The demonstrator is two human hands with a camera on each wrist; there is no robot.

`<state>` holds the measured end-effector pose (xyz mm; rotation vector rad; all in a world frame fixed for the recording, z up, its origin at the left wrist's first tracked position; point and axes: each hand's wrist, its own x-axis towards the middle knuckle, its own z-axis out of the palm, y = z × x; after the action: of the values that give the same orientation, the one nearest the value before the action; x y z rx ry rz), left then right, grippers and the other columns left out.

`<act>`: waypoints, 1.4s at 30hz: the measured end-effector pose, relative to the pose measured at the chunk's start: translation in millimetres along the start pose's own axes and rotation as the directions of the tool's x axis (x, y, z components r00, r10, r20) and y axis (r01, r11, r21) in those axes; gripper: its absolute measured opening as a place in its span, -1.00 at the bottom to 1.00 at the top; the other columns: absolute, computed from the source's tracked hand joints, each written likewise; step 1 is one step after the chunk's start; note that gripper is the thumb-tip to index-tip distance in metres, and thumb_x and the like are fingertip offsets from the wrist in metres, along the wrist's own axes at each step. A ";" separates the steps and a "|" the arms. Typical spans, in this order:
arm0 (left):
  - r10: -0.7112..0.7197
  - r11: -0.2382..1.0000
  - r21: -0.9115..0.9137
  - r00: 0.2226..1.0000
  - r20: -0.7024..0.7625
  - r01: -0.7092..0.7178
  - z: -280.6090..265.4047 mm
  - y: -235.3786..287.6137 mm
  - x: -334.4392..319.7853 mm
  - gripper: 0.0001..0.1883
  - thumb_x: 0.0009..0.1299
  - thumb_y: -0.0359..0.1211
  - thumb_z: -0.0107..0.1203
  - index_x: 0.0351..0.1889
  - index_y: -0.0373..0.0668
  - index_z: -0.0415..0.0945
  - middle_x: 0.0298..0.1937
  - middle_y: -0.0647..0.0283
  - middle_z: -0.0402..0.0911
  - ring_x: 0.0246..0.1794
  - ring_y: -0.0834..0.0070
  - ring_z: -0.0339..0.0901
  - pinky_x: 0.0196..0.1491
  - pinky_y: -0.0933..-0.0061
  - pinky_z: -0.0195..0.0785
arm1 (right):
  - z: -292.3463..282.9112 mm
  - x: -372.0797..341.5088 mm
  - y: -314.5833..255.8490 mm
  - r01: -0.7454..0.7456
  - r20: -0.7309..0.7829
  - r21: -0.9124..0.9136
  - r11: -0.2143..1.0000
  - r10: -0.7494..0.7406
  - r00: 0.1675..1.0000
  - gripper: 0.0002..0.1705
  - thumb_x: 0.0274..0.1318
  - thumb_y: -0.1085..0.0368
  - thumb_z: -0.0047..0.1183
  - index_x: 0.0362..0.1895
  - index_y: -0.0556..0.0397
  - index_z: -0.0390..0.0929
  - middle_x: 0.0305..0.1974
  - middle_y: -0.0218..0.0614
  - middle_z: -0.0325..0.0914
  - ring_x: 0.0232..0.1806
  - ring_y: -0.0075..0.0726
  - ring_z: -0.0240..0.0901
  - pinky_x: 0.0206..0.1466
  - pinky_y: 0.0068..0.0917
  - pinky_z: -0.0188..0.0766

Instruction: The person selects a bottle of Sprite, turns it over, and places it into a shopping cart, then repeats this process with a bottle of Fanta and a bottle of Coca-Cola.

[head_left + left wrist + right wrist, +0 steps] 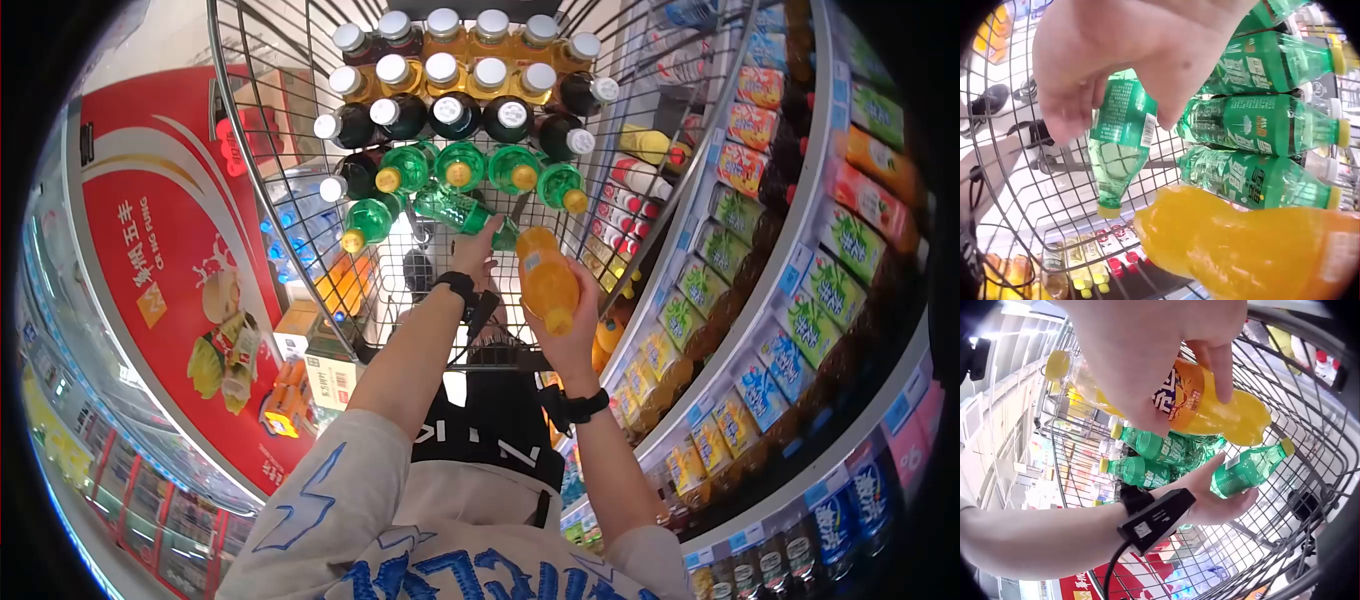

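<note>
One green btl [1119, 119] w/ L hand [477, 250] clamped round it, over cart mesh [1054, 222]. R hand [575, 340] clamped on orange btl [550, 278] nearby.

Cart [236, 130]: in the middle, between panel and shelves
Far rows [441, 70]: bottles side by side in the cart, at its far end
Middle row [456, 112]: in the cart, just before the far rows
Near row [460, 165]: before the middle row, one more bottle nearer at its left end
Left bottle [450, 208]: in the left grip [478, 245], before the near row
Right bottle [548, 278]: in the right grip [575, 320], right of the left bottle
Panel [170, 250]: left of the cart
Shelves [798, 225]: right of the cart
</note>
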<state>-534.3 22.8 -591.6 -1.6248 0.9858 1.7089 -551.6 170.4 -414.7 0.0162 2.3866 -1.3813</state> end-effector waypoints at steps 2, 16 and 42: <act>0.092 0.993 -0.062 0.994 -0.059 -0.096 6.5 -6.7 6.7 -0.57 0.17 -0.06 0.38 -0.15 -0.09 0.52 -0.36 0.37 0.51 -0.41 0.55 0.45 -0.36 0.42 0.37 | 2.2 2.6 -1.6 -0.037 0.003 0.052 0.998 0.037 0.999 -0.13 -0.11 0.40 0.37 0.29 0.08 0.17 0.23 -0.12 0.31 0.26 -0.13 0.33 0.32 -0.29 0.29; 0.016 0.931 -0.364 0.999 0.050 0.004 -46.2 28.4 -78.5 -0.62 0.36 -0.11 0.14 0.00 -0.15 0.46 -0.16 0.29 0.60 -0.19 0.42 0.58 -0.12 0.25 0.47 | 23.4 36.7 7.4 -0.082 0.009 0.128 0.988 0.081 0.997 -0.14 -0.14 0.40 0.44 0.23 0.06 0.20 0.13 -0.27 0.38 0.16 -0.34 0.39 0.22 -0.40 0.38; 0.314 0.714 -0.693 0.929 0.194 -0.096 -100.9 25.2 -74.1 -0.52 0.47 -0.09 -0.07 0.28 -0.07 0.29 0.17 0.18 0.50 0.11 0.31 0.47 0.11 0.22 0.31 | 137.0 68.0 28.1 -0.093 0.081 0.069 0.993 0.087 0.993 -0.16 -0.11 0.34 0.39 0.27 0.12 0.23 0.14 -0.02 0.36 0.20 0.02 0.35 0.24 -0.20 0.32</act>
<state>-491.0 -68.6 -513.6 -1.6125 0.4047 2.5994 -565.4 58.1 -521.3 0.0872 2.2435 -1.3997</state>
